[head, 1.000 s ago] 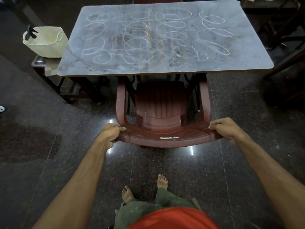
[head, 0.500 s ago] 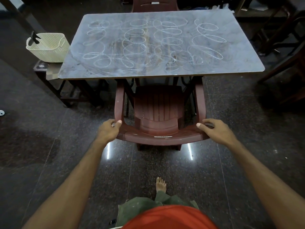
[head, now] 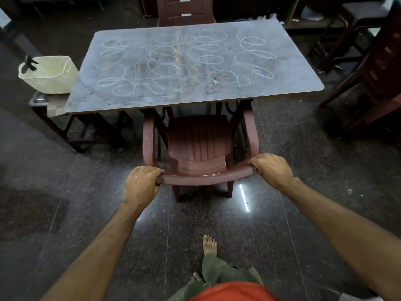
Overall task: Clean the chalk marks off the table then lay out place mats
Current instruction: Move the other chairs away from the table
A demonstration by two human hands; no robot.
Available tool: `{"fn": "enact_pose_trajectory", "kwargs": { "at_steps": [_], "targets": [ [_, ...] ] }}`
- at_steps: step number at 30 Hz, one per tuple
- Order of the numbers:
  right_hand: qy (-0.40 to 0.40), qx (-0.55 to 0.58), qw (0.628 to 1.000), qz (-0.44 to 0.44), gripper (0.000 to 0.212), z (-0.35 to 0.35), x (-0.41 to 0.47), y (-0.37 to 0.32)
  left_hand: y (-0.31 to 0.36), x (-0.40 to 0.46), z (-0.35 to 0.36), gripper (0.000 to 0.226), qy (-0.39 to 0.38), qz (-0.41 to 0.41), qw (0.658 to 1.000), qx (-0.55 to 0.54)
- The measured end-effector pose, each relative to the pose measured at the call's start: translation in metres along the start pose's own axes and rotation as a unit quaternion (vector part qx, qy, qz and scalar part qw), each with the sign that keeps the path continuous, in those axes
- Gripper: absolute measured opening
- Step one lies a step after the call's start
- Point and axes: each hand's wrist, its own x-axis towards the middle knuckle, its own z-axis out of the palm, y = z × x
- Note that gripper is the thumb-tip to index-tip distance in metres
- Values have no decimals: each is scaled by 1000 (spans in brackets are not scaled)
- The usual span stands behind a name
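A grey table [head: 299, 83] stands ahead, its top covered with white chalk loops [head: 165, 70]. A maroon plastic chair [head: 199, 140] is tucked partly under its near edge, with the backrest toward me. My left hand [head: 140, 184] grips the left end of the backrest's top rail. My right hand [head: 272, 170] grips the right end of that rail. No place mats or cloth are in sight.
A cream plastic basket [head: 51, 73] sits on a low stand left of the table. Another maroon chair [head: 184, 11] faces the far side. Dark wooden furniture [head: 373, 77] crowds the right. The floor is polished dark stone, with my bare foot [head: 209, 245] below the chair.
The chair has slid back from the table toward me, and I have stepped back. Both hands kept their hold on the backrest rail.
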Motion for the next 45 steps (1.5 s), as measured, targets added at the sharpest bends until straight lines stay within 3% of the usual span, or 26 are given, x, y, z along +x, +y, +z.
{"fn": "enact_pose_trajectory", "kwargs": {
  "at_steps": [3,9,20,26,31,45],
  "targets": [
    [19,0,1000,-4,24,1,0,-1,1,-3,1,31,53,4,999,-8],
    [44,6,999,8,20,7,3,-4,-6,0,-1,30,79,36,996,11],
    [41,1,999,7,13,-7,31,-3,-18,31,-5,29,70,30,997,-7],
    [35,-4,999,13,14,-4,29,-1,-23,40,-5,27,60,96,994,-11],
    [37,-10,999,30,14,1,23,-3,-19,37,-6,23,70,104,992,-30],
    [50,-10,998,22,16,-5,33,6,-18,43,0,32,93,82,991,-48]
  ]
}}
